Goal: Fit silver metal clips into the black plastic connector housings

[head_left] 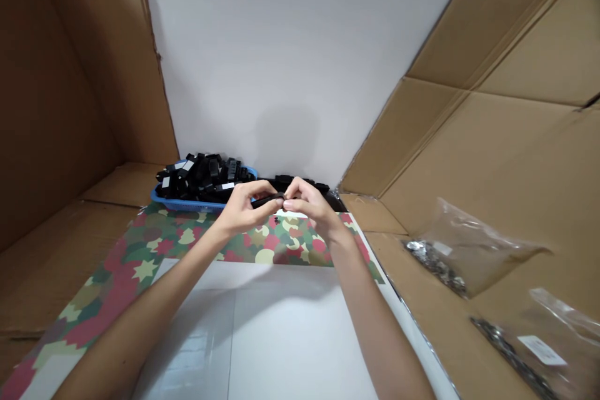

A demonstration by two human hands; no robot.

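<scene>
Nearest me, at 6 o'clock, a smooth white sheet lies flat w/ a faint glossy patch on its left part; it sits on a paper-like mat printed in camo blobs of green, red, cream and pale stars. My two bare forearms run up over it from 7 and 5 o'clock and meet just past the sheet's far edge, abt center. My left hand and right hand are both pinched, fingertips nearly touching each other, grasping btwn them a small black part, slim and elongated, held above the mat; can't tell its exact shape, too small. At 3–4 o'clock, on the brown corrugated cardboard lining the right side, two crinkly clear plastic bags: the nearer one at 4 o'clock w/ a white label and a dark line of small metal bits, the farther one at 3 o'clock w/ a shiny heap of small silvery pieces at its left end. Beyond my hands, at 11 o'clock, a blue plastic tray piled w/ blocky black parts, some w/ white tags. More black pieces lie just behind my right hand at 12. Farthest: plain white matte wall, cardboard panel creased at 9–10 o'clock.
</scene>
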